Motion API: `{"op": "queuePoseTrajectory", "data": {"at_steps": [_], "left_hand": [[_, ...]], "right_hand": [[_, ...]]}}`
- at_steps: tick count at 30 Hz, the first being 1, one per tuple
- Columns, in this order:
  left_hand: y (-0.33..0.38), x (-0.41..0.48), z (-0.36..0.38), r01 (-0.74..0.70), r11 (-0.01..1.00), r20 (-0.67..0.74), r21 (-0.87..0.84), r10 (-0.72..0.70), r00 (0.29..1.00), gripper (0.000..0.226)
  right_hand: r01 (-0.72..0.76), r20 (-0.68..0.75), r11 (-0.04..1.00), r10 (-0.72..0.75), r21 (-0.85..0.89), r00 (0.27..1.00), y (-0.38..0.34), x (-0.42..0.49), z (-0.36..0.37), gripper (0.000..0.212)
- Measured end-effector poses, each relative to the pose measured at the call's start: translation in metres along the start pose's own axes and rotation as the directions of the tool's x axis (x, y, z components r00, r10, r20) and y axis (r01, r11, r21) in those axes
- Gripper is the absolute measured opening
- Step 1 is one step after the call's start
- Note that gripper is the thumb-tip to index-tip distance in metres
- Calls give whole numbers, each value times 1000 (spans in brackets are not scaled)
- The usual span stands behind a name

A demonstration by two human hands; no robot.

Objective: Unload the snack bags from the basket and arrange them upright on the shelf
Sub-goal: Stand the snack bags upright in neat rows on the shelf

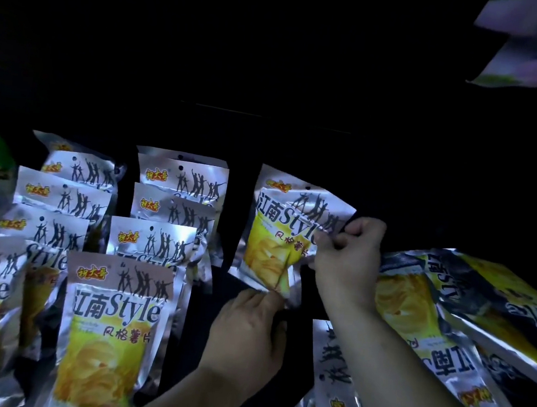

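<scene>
On my remote feed I see the person's bare left hand [245,329] and bare right hand [347,253], both broad with short, thick fingers. The left forearm [176,401] and right forearm [409,364] are uncovered and stout; faint creases cross the left wrist [212,368]

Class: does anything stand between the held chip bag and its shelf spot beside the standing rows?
Nothing visible does. The left hand and right hand hold the chip bag in the shelf gap right of the standing rows; another bag seems to stand behind it.
</scene>
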State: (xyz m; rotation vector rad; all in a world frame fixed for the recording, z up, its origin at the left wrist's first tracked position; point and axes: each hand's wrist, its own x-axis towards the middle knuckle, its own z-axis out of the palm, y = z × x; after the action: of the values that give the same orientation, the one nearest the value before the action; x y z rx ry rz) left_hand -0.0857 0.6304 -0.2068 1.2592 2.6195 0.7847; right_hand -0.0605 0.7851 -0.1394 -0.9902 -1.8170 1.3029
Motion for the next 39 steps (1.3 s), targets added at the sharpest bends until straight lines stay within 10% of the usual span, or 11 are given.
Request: {"op": "queuePoseTrajectory", "data": {"at_steps": [9,24,39], "left_hand": [[-13,-12,1,0,1000,-25,16,1,1000,33],[-17,-18,9,-119,948,163,296,72,984,62],[-29,-19,1,14,990,33,141,-19,999,39]], "right_hand": [[-109,238,988,131,-105,962,24,-13,5,40],[-123,141,989,133,-76,981,20,5,-5,56],[229,450,862,0,-453,893,39,-25,0,73]]}}
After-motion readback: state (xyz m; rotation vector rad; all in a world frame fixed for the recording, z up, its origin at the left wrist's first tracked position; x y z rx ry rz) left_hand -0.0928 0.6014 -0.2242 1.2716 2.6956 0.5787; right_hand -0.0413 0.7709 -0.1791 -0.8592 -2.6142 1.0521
